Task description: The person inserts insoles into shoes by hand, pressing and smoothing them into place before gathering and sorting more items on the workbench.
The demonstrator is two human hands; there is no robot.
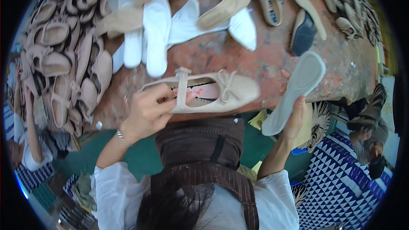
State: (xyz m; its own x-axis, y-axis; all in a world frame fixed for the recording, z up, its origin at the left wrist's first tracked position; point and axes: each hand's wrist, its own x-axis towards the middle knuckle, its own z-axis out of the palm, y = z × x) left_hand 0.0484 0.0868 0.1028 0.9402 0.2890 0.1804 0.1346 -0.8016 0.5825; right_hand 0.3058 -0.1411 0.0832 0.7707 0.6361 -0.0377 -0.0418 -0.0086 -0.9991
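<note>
A beige strapped flat shoe (240, 90) with a bow on its toe lies sideways at the table's near edge, its opening showing a pale inner sole with red print. My left hand (147, 110) is closed on the heel end, fingers bent over the near side and into the opening. My right hand (295, 117) grips a pale beige insole (303, 76), held tilted to the right of the shoe, thumb on its face and fingertips showing past its far edge. A gap separates the insole from the shoe.
White insoles (156, 34) and beige insoles (226, 6) lie across the table (272, 42) beyond the shoe. Beige shoes (55, 64) are heaped at left, with more shoes (353, 8) at far right. Two other people (36, 145) work nearby, one either side.
</note>
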